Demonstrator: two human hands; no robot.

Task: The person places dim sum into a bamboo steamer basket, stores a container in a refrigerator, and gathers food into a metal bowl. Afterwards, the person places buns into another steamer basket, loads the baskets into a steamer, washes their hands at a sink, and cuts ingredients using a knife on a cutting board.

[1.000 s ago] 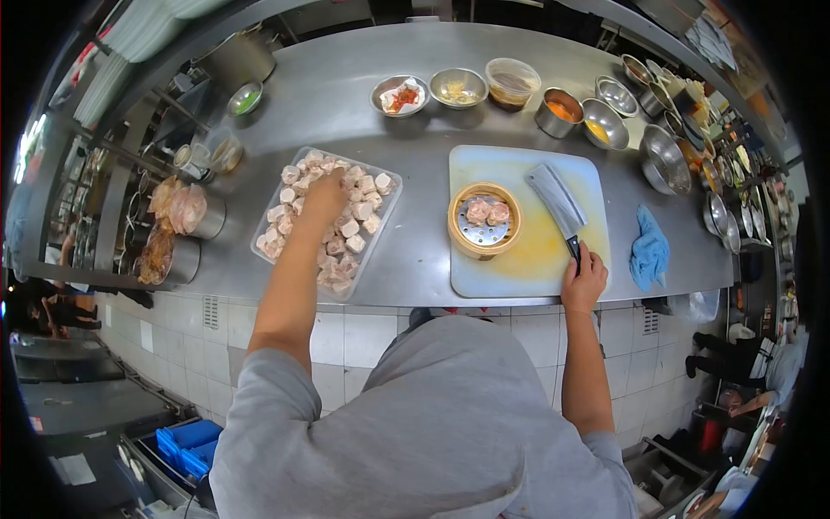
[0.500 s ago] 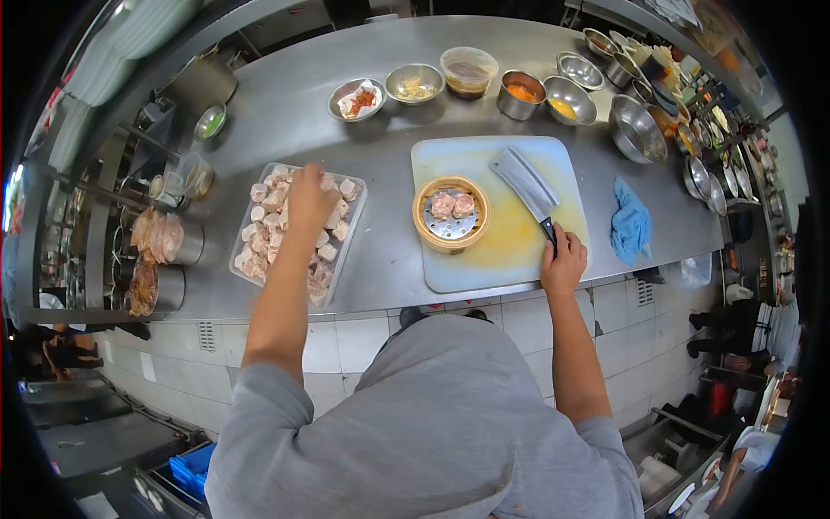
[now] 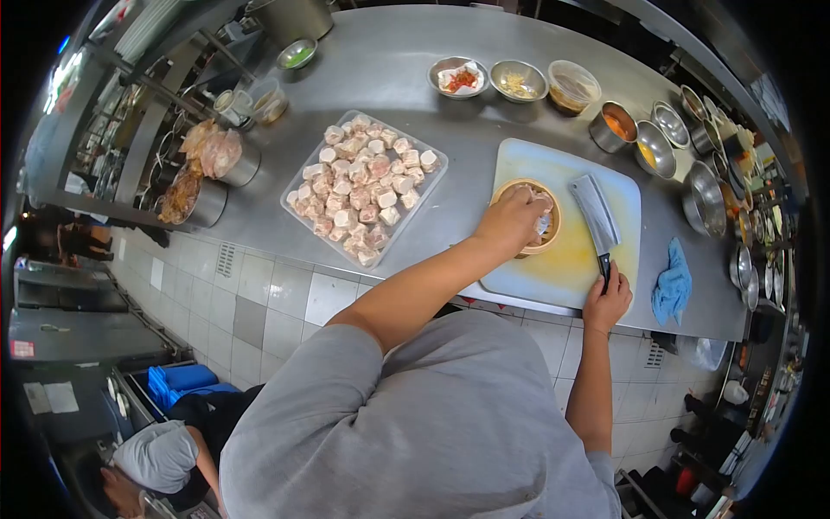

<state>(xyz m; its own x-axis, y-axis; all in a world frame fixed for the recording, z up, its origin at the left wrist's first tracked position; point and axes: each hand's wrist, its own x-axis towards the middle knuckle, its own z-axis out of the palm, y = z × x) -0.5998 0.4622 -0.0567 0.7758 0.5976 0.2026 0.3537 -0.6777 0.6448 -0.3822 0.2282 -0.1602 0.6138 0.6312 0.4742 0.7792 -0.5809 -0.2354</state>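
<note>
On the left part of the cutting board (image 3: 553,164), the bamboo steamer (image 3: 555,227) stands uncovered, so the left hand (image 3: 516,218) can reach inside from above; whether it is clamped on something, I cannot tell. The right hand (image 3: 608,300) is closed around the handle of the flat-lying cleaver (image 3: 595,212), perhaps to keep it steady. Farther left on the worktop (image 3: 467,130), the plastic tray (image 3: 413,212) of dumplings (image 3: 367,177) probably sits for easy reach.

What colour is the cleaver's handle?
Black. The handle shows best in the head view, partly covered by the right hand.
</note>
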